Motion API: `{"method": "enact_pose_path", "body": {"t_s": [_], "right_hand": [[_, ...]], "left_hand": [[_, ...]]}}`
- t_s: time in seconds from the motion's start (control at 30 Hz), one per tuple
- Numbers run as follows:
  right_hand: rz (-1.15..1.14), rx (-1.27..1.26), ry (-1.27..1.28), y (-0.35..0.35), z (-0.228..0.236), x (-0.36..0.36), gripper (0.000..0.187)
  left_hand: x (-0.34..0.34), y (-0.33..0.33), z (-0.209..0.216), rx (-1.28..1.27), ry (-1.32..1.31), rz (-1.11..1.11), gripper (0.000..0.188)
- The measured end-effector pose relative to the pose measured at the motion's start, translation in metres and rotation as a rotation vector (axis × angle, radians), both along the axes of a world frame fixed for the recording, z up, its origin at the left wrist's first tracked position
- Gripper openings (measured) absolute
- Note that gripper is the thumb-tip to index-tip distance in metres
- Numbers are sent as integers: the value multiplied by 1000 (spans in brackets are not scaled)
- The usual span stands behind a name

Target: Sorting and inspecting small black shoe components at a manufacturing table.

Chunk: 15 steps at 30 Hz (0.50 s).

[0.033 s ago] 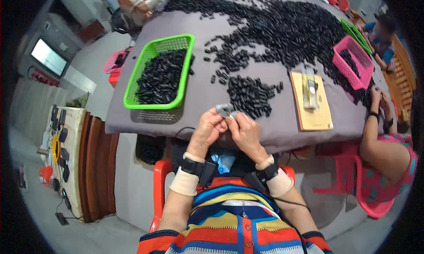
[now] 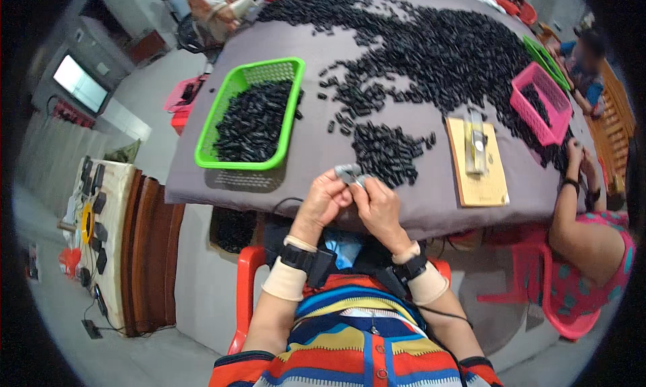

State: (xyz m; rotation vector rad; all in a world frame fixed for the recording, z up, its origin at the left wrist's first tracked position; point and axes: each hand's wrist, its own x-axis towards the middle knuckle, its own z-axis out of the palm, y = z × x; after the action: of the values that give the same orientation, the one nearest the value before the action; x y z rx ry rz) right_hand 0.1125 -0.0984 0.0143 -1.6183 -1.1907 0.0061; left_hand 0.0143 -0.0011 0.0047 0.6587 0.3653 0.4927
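Note:
Both my hands meet just off the near edge of the cloth-covered table (image 2: pixel 323 41). My left hand (image 2: pixel 321 200) pinches a small grey piece (image 2: pixel 346 172) between thumb and fingertips. Close against it, my right hand (image 2: pixel 379 211) has its thumb and fingers pressed at the piece's right end, where a pale bit shows. The fingers partly cover the piece, so its exact kind is unclear. Just beyond my fingertips lies a small heap of short black cylindrical parts (image 2: pixel 387 151), which spreads toward a much larger pile (image 2: pixel 444 47).
A green basket (image 2: pixel 200 145) of black parts stands left. At right lie a wooden board (image 2: pixel 494 185) with a clear-and-yellow tool (image 2: pixel 476 145) and a pink basket (image 2: pixel 517 101). A co-worker's hands (image 2: pixel 580 160) work beside it; other people sit at the far corners.
The whole view has shifted slightly, so the table sits a little lower and further right. My hands keep the same grip on the grey piece.

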Motion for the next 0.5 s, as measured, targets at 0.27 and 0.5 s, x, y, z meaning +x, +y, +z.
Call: {"method": "enact_pose_path", "body": {"t_s": [0.27, 0.5], "right_hand": [[85, -28, 229, -12, 3, 3, 20], [93, 1, 537, -10, -1, 14, 30]], "left_hand": [[-6, -6, 14, 51, 51, 89, 17], [-37, 62, 111, 532, 194, 547, 23]]}}
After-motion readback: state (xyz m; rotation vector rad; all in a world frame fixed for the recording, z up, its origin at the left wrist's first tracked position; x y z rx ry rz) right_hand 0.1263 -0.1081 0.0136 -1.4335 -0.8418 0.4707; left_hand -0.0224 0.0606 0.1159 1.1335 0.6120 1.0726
